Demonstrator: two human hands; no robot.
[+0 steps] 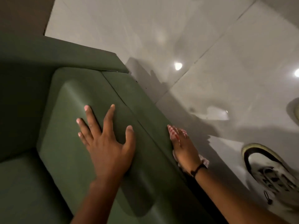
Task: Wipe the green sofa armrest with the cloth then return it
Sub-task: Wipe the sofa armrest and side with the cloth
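The green sofa armrest (84, 126) runs from the upper left down to the bottom centre, padded on top. My left hand (106, 143) lies flat on the armrest top, fingers spread, holding nothing. My right hand (182, 147) presses a pink-and-white checked cloth (176, 134) against the armrest's outer side. The cloth shows over the fingers and again by the wrist; most of it is hidden under the hand.
The sofa back (64, 57) crosses the upper left and the seat cushion (24, 183) is at lower left. Glossy white floor tiles (210, 46) fill the right. A white sneaker (268, 172) stands on the floor at lower right.
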